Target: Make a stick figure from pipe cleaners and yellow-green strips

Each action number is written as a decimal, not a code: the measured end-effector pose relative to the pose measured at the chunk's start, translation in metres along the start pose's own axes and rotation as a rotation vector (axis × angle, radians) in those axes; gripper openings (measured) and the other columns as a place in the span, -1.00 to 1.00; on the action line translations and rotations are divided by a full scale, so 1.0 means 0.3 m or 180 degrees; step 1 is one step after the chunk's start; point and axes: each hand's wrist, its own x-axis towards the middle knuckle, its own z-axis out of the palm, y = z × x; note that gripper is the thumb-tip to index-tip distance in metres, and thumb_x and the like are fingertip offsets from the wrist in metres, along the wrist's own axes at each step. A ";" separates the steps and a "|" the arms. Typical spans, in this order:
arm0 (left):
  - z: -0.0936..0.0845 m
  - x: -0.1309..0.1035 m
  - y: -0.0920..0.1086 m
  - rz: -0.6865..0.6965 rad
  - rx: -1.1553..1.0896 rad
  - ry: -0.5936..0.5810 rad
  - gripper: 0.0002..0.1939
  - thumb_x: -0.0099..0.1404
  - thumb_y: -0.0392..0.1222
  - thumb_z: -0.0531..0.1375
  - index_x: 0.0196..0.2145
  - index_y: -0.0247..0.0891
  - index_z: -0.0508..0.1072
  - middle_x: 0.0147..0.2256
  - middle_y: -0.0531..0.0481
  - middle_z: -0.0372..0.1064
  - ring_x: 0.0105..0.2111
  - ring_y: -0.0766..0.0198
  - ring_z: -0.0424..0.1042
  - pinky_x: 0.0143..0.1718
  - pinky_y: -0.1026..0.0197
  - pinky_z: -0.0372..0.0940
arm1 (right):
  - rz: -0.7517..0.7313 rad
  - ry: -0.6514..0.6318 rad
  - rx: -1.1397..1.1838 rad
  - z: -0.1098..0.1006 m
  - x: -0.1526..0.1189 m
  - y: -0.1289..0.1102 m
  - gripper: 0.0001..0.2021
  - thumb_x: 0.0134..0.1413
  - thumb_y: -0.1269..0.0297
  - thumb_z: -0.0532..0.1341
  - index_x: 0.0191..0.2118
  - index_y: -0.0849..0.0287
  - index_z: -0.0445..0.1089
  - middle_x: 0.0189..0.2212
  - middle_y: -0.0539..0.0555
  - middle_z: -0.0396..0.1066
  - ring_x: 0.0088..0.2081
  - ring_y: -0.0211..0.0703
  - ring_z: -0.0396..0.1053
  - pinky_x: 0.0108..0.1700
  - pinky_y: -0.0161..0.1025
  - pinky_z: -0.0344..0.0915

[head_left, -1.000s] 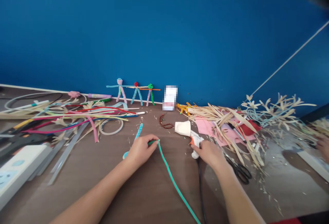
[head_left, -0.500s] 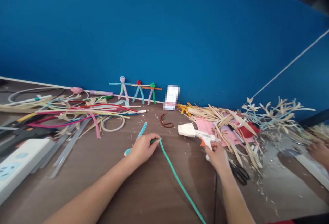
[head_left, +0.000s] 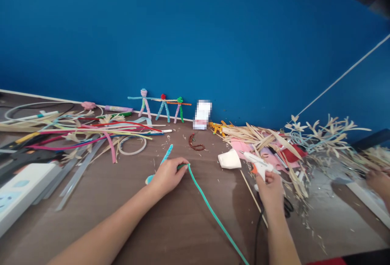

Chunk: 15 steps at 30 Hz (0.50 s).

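Currently, left hand: closed in a pinch on a green stem, whose length is trailed loosely over the surface toward the lower edge.
Right hand: wrapped around the grip of a glue gun; its nozzle is pointed leftward, just beside a cup.
Cup: white, tipped on its side between the hands; whether it is touched by the nozzle cannot be told.
Figures: three stood by the wall — pink, red-headed and green-headed — all with legs and outstretched arms, seemingly finished.
Stem progress: judged early; a long run is left uncoiled, and no glue can be made out on it.
Blue piece: partly hidden behind the left hand, not joined to any figure.
In the way: a cord and a thin stick are strewn near the right hand; scissors are half covered by it.
Left side: loose stems, glue sticks and a power strip are spread out.
Back and right: beads and husks are laid out; another person's hand is seen at the edge.
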 end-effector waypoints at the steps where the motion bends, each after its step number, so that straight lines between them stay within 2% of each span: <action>1: 0.000 0.000 -0.001 0.0002 -0.0006 -0.0010 -0.80 0.14 -0.19 0.01 -0.34 -0.20 0.41 -0.42 0.05 0.43 -0.42 0.26 0.38 -0.36 0.21 0.23 | 0.0092 0.0097 0.0079 -0.004 0.003 -0.002 -0.66 -0.34 0.12 0.18 -0.37 0.21 0.20 -0.48 0.14 0.37 -0.47 -0.12 0.33 -0.40 -0.23 0.23; 4: 0.000 0.002 -0.001 -0.0042 -0.0019 -0.0058 -0.80 0.15 -0.19 0.01 -0.33 -0.21 0.41 -0.42 0.04 0.43 -0.41 0.26 0.38 -0.34 0.21 0.23 | 0.0266 0.0226 0.0648 -0.015 -0.007 -0.019 -0.64 -0.34 0.13 0.20 -0.35 0.21 0.17 -0.49 0.11 0.37 -0.53 -0.18 0.31 -0.48 -0.28 0.22; 6: 0.000 0.004 0.000 -0.0097 0.0013 -0.0113 -0.79 0.15 -0.19 0.01 -0.33 -0.21 0.41 -0.41 0.04 0.43 -0.39 0.26 0.37 -0.33 0.21 0.23 | 0.0210 0.0050 0.1130 -0.018 -0.037 -0.045 -0.63 -0.32 0.13 0.21 -0.34 0.20 0.14 -0.49 0.07 0.37 -0.56 -0.23 0.29 -0.52 -0.32 0.21; 8: -0.001 0.005 0.001 -0.0130 0.0042 -0.0161 -0.79 0.15 -0.20 0.01 -0.32 -0.22 0.40 -0.41 0.04 0.43 -0.38 0.26 0.37 -0.33 0.21 0.22 | -0.0056 -0.0578 0.1432 -0.014 -0.085 -0.080 -0.62 -0.31 0.14 0.23 -0.34 0.18 0.13 -0.51 0.02 0.36 -0.60 -0.28 0.26 -0.57 -0.36 0.18; 10: -0.004 0.005 0.002 -0.0157 0.0032 -0.0182 -0.79 0.15 -0.20 0.00 -0.32 -0.21 0.40 -0.41 0.05 0.42 -0.39 0.26 0.36 -0.33 0.22 0.22 | -0.0386 -0.1315 0.1429 -0.006 -0.139 -0.119 -0.66 -0.23 0.16 0.21 -0.32 0.16 0.11 -0.52 -0.01 0.36 -0.61 -0.29 0.25 -0.60 -0.39 0.15; 11: -0.005 0.006 0.003 -0.0171 0.0015 -0.0181 -0.79 0.15 -0.20 0.00 -0.32 -0.21 0.40 -0.41 0.05 0.42 -0.39 0.26 0.36 -0.34 0.22 0.22 | -0.0543 -0.1556 0.1381 0.000 -0.165 -0.136 -0.69 -0.20 0.18 0.20 -0.31 0.15 0.11 -0.52 -0.01 0.36 -0.59 -0.28 0.27 -0.59 -0.39 0.16; 13: -0.009 0.007 0.003 -0.0188 -0.0032 -0.0176 -0.79 0.15 -0.20 -0.01 -0.32 -0.21 0.39 -0.42 0.05 0.41 -0.39 0.27 0.36 -0.33 0.22 0.22 | -0.0784 -0.1782 0.1272 0.016 -0.204 -0.164 -0.73 -0.15 0.22 0.17 -0.30 0.15 0.09 -0.51 0.00 0.35 -0.54 -0.26 0.30 -0.56 -0.39 0.18; 15: -0.012 0.008 0.004 -0.0185 -0.0079 -0.0168 -0.80 0.16 -0.20 -0.01 -0.33 -0.22 0.39 -0.43 0.05 0.41 -0.40 0.27 0.36 -0.33 0.22 0.22 | -0.0929 -0.1837 0.1158 0.035 -0.226 -0.177 -0.75 -0.13 0.25 0.16 -0.31 0.16 0.09 -0.50 0.02 0.35 -0.49 -0.23 0.32 -0.51 -0.37 0.21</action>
